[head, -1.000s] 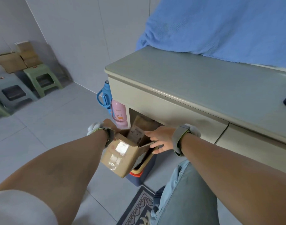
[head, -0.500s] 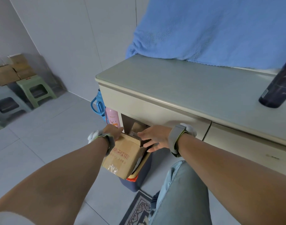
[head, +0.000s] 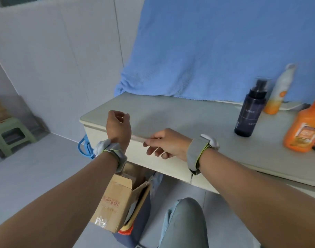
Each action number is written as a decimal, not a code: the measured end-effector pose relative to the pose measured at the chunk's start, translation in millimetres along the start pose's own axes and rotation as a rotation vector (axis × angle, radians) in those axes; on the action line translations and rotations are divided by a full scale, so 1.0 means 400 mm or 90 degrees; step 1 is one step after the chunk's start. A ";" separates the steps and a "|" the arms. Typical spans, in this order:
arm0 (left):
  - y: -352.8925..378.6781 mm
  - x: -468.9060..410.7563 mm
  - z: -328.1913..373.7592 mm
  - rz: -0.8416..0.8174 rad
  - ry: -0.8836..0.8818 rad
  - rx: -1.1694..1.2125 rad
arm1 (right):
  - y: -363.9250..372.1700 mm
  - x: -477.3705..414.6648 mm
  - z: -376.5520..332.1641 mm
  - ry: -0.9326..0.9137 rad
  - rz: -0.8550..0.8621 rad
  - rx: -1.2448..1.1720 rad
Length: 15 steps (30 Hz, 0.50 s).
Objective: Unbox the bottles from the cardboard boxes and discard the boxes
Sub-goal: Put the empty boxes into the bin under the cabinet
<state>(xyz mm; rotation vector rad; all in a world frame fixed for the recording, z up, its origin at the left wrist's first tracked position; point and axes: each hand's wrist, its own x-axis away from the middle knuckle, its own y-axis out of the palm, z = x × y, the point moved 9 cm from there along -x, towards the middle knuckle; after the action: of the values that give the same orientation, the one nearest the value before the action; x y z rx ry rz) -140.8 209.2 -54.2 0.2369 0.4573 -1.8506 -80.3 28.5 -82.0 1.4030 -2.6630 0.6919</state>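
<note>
An open brown cardboard box (head: 115,201) sticks tilted out of a dark blue bin (head: 137,228) on the floor under the desk. Neither hand touches it. My left hand (head: 118,127) is raised over the desk's left corner, fingers loosely curled, holding nothing. My right hand (head: 166,144) hovers at the desk's front edge with its fingers apart and nothing in it. Three bottles stand on the desk (head: 189,119) at the right: a dark pump bottle (head: 250,111), a white and orange spray bottle (head: 278,90) and a large orange bottle (head: 306,127).
A blue towel (head: 206,47) hangs down behind the desk. A blue flask handle (head: 84,148) shows beside the desk's left side. A green stool (head: 12,135) with flattened cardboard above it stands at the far left by the wall. My knee (head: 185,222) is at the bottom.
Both hands have let go of the cardboard box in the bin and risen to desk height. My view has tilted up and right, so the bottles on the desk now show.
</note>
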 end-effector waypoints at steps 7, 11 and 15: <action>0.208 0.086 0.205 -0.234 0.052 0.118 | -0.250 0.130 -0.028 -0.063 0.181 -0.032; 0.339 0.168 0.271 -0.392 0.043 0.127 | -0.374 0.204 0.034 -0.052 0.270 -0.075; 0.436 0.254 0.298 -0.523 0.018 0.114 | -0.454 0.252 0.102 -0.027 0.336 -0.066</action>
<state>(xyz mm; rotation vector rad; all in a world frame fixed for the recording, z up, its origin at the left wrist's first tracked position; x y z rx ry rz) -1.0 24.1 -18.9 0.2108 0.4403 -2.7010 11.5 -154.4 -27.9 0.6914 -3.0738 0.5412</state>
